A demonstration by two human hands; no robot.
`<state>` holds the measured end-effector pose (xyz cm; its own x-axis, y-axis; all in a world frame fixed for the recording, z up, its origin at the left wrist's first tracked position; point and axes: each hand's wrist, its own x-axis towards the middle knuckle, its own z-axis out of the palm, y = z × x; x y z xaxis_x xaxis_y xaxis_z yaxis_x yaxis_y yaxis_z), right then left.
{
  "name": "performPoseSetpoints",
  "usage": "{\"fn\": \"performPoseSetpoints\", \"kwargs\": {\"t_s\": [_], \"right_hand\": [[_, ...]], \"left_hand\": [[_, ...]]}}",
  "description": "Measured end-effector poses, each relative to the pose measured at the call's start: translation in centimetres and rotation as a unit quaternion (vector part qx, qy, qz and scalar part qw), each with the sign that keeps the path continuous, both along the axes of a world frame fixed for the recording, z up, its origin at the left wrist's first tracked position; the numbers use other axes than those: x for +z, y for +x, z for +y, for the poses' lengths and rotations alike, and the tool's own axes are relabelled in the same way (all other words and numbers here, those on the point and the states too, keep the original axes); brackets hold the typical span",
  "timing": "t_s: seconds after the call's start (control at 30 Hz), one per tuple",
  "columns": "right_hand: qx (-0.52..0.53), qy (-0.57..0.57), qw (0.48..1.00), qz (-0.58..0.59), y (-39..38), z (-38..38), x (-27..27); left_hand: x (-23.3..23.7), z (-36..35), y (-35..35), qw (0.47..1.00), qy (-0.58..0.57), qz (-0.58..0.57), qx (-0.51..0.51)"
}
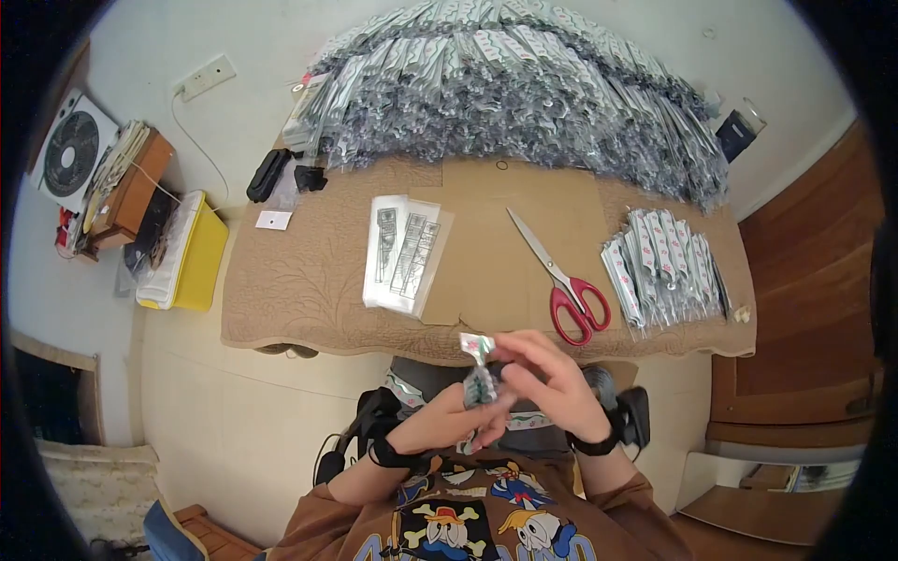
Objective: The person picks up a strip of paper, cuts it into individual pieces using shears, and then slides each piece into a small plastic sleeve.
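Observation:
Above my lap I hold a narrow white packet (478, 346) with red and green print and a shiny, dark, crumpled lower part. My left hand (443, 418) is closed around its lower part. My right hand (554, 383) pinches the packet's upper right edge between thumb and fingers; it is slightly blurred. What lies inside the packet is too small to make out. More white printed strips (407, 388) lie on my lap, partly hidden by my hands and arms.
Red-handled scissors (572, 292) lie on a cardboard sheet (486, 243) on the cloth-covered table (290, 252). Clear printed bags (398, 252) are left of them. Similar packets (664, 266) lie at right; a large heap (505, 93) fills the back. A yellow box (201, 257) stands left.

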<state>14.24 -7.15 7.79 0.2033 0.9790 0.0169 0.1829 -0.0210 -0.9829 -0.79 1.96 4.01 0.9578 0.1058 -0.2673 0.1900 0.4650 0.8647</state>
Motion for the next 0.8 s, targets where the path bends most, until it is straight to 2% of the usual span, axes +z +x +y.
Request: {"fn": "performPoseSetpoints", "kwargs": {"t_s": [0.03,0.07,0.13,0.2,0.23,0.27,0.3,0.33,0.4,0.43,0.47,0.53,0.57,0.6,0.63,0.67,0.7,0.8], "right_hand": [[0.003,-0.055,0.985,0.164,0.1,-0.1,-0.2],[0.0,-0.054,0.985,0.163,0.1,-0.2,-0.6],[-0.002,0.02,0.992,0.122,0.0,-0.2,-1.5],[-0.001,0.057,0.993,0.1,0.1,-0.1,-1.5],[-0.002,0.128,0.99,-0.067,0.2,-0.1,-1.1],[-0.002,0.195,0.953,-0.231,0.4,0.0,-0.7],[-0.003,0.256,0.886,-0.386,0.6,0.1,-0.3],[-0.001,0.256,0.886,-0.386,0.7,0.0,-0.2],[0.031,0.277,0.846,-0.454,1.1,-0.1,0.1],[0.047,0.287,0.823,-0.488,1.2,-0.1,0.2],[0.048,0.288,0.823,-0.488,1.2,-0.1,0.1],[-0.013,0.249,0.918,-0.308,1.1,0.0,-0.2],[-0.043,0.224,0.95,-0.213,1.0,0.0,-0.2],[-0.043,0.223,0.95,-0.213,0.9,0.0,0.1],[-0.042,0.134,0.988,-0.062,0.7,0.0,0.8],[-0.041,0.04,0.994,0.092,0.5,-0.1,1.6],[-0.039,-0.054,0.968,0.243,0.3,-0.2,1.9],[0.007,-0.105,0.966,0.234,0.7,-0.5,1.0]], "left_hand": [[0.6,0.1,0.1,1.0,0.0,-0.001,-0.003],[1.6,0.2,0.2,0.999,0.026,0.008,-0.036],[3.0,0.3,0.3,0.992,0.08,0.026,-0.097],[2.5,0.6,0.0,0.99,0.102,0.015,-0.093],[2.1,0.9,-0.3,0.989,0.123,0.005,-0.087],[1.7,1.1,-0.4,0.986,0.145,-0.004,-0.08],[1.4,1.3,-0.5,0.986,0.145,-0.003,-0.078],[0.9,1.4,-0.6,0.98,0.189,-0.013,-0.068],[0.5,1.7,-0.7,0.959,0.276,-0.033,-0.048],[0.9,1.7,-0.6,0.96,0.276,-0.032,-0.047],[1.4,1.7,-0.6,0.963,0.265,-0.013,-0.055],[2.5,1.8,-0.5,0.967,0.243,0.026,-0.072],[2.7,1.8,-0.4,0.967,0.243,0.026,-0.072],[2.9,1.7,-0.4,0.965,0.247,0.026,-0.079],[2.9,1.6,-0.4,0.964,0.251,0.027,-0.088],[2.9,1.5,-0.4,0.962,0.255,0.028,-0.097],[2.8,1.4,-0.3,0.962,0.254,0.028,-0.1],[2.3,0.9,-0.1,0.95,0.282,-0.043,-0.126]]}}
